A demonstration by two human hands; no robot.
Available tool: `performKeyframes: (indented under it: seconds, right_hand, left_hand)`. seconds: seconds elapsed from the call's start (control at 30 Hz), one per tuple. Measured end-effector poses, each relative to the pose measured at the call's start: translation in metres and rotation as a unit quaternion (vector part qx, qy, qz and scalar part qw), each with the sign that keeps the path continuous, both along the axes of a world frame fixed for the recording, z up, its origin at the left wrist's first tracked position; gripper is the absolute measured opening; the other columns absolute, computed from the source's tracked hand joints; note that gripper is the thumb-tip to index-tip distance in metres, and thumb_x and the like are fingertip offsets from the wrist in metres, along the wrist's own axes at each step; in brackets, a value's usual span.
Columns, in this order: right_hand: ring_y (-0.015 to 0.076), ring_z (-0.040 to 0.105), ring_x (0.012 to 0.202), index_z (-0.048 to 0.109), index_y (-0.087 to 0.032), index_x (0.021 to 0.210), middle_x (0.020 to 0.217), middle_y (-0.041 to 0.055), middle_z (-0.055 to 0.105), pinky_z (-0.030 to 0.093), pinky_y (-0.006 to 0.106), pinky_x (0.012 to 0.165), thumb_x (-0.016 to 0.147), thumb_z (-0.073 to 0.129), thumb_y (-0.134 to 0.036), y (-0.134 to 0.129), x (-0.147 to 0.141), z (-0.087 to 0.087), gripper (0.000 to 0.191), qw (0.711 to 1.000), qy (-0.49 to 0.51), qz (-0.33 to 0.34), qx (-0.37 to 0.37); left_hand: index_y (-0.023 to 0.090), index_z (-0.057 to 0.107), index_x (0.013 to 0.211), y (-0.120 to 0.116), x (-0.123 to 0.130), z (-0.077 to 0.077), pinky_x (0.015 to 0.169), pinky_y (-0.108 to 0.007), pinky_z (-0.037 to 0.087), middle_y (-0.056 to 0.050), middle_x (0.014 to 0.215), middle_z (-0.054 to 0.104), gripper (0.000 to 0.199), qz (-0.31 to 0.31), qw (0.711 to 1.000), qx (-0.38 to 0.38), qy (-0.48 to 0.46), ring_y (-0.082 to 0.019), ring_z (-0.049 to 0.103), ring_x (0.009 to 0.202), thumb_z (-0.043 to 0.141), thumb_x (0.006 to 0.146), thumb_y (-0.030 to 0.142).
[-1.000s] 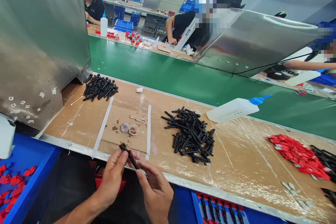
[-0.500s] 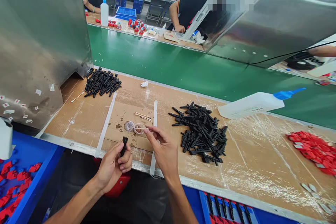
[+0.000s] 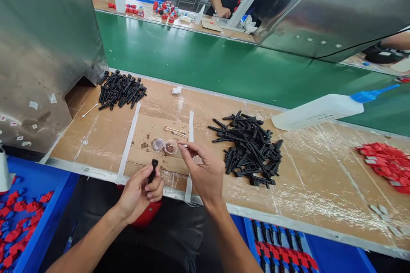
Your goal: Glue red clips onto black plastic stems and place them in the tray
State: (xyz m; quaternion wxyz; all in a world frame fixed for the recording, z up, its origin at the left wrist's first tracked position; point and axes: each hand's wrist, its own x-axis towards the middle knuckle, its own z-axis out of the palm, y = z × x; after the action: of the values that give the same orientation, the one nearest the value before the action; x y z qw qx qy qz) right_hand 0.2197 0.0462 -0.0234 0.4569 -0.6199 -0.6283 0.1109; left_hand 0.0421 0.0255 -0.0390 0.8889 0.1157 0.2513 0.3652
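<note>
My left hand (image 3: 142, 190) is closed around a small black plastic part (image 3: 153, 169), its square head pointing up, near the front edge of the bench. Between thumb and fingertips my right hand (image 3: 205, 168) pinches a thin cotton swab (image 3: 181, 145), whose far end is over a small round clear dish (image 3: 171, 147). Touching that dish on its left is a second round dish or lid (image 3: 158, 145). Behind them lie a few more swabs (image 3: 175, 131) on stained cardboard (image 3: 145, 130).
One pile of black parts (image 3: 121, 89) is at the back left, a larger pile (image 3: 253, 147) right of my right hand. A white bottle (image 3: 320, 111) with a blue nozzle lies tilted near red parts (image 3: 386, 164). Blue bins (image 3: 64, 183) sit below; co-workers are across the green belt (image 3: 192, 59).
The camera view has tilted downward, so the far side shows less and the bins more. Both hands keep their holds; the swab's end stays at the dish.
</note>
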Motion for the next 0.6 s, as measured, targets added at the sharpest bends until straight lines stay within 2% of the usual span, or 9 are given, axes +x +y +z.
performKeyframes:
  seconds: [0.23,0.47,0.6]
  right_hand:
    - [0.0206,0.072,0.085,0.072,-0.021,0.097,0.095,0.0057,0.077,0.058,0.037,0.081,0.088,0.064,-0.032,-0.005,0.001,-0.012,0.016,0.993,0.112,-0.033,-0.018]
    - [0.0205,0.073,0.081,0.073,-0.018,0.096,0.093,0.0068,0.077,0.06,0.037,0.079,0.085,0.068,-0.031,-0.009,-0.003,-0.019,0.017,0.973,0.22,-0.071,-0.013]
    - [0.0198,0.073,0.079,0.074,-0.017,0.093,0.09,0.007,0.077,0.061,0.036,0.075,0.084,0.07,-0.03,-0.009,-0.005,-0.018,0.016,0.968,0.238,-0.083,-0.003]
  left_hand:
    - [0.015,0.054,0.085,-0.001,-0.001,0.0,0.048,-0.02,0.022,0.008,0.054,0.023,0.024,-0.004,1.0,0.002,0.002,-0.007,0.021,0.047,0.044,0.097,0.034]
    - [0.015,0.054,0.085,0.001,0.0,0.0,0.048,-0.02,0.023,0.008,0.053,0.024,0.026,-0.005,1.0,0.004,0.006,-0.008,0.022,0.047,0.042,0.098,0.033]
    - [0.015,0.053,0.085,0.001,0.0,0.001,0.048,-0.02,0.023,0.008,0.054,0.023,0.027,-0.008,1.0,0.007,0.009,-0.007,0.022,0.047,0.04,0.099,0.034]
